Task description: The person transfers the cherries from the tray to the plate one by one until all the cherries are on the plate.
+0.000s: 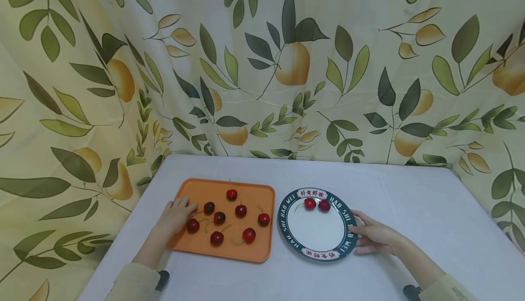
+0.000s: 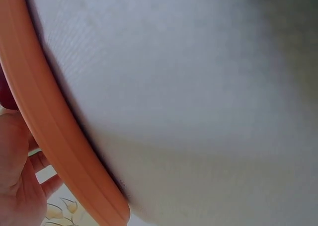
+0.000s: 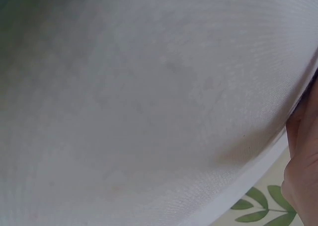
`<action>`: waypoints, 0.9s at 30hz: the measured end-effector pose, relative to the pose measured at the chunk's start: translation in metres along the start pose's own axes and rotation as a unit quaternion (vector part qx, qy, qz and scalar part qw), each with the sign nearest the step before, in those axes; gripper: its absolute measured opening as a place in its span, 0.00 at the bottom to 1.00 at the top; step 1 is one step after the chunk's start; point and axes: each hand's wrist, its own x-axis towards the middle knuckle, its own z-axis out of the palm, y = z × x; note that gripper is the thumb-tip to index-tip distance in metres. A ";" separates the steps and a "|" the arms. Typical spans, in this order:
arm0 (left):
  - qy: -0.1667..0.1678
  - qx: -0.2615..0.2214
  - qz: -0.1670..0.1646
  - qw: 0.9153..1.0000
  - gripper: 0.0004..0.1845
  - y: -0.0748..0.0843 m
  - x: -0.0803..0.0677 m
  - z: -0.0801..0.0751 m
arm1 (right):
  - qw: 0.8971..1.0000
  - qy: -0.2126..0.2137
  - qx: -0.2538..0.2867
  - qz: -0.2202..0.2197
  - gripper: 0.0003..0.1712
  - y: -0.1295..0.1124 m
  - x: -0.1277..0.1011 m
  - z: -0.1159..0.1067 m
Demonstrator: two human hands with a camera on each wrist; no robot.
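Observation:
My left hand (image 1: 175, 218) reaches over the left edge of an orange tray (image 1: 254, 251), its fingertips right at the stem of a dark cherry (image 1: 209, 207). Another dark red cherry (image 1: 193, 226) lies beside that hand. I cannot tell whether the fingers pinch the stem. In the left wrist view, the tray's rim (image 2: 54, 121) crosses in front of part of the hand (image 2: 20, 176). On the right, my right hand (image 1: 375, 235) grips the rim of a round plate (image 1: 316, 232), thumb on top. Two cherries, one bright red (image 1: 309, 204) and one darker (image 1: 324, 205), lie on the plate.
Several more cherries with stems are spread over the tray, among them a red one (image 1: 249, 235) near the front. Tray and plate stand side by side on a white tablecloth (image 1: 402, 196). A leaf-and-fruit patterned curtain (image 1: 262, 100) hangs behind the table.

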 end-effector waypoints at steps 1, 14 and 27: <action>0.001 -0.001 0.001 1.000 0.04 0.000 0.000 0.000 | 1.000 0.000 0.000 0.000 0.39 0.000 0.000 0.000; 0.028 0.015 0.006 0.999 0.11 0.009 0.008 -0.013 | 1.000 -0.002 0.005 0.001 0.39 0.000 -0.001 0.000; 0.062 0.058 0.055 0.995 0.05 0.060 0.036 -0.036 | 1.000 -0.010 0.007 -0.004 0.39 0.000 0.000 -0.002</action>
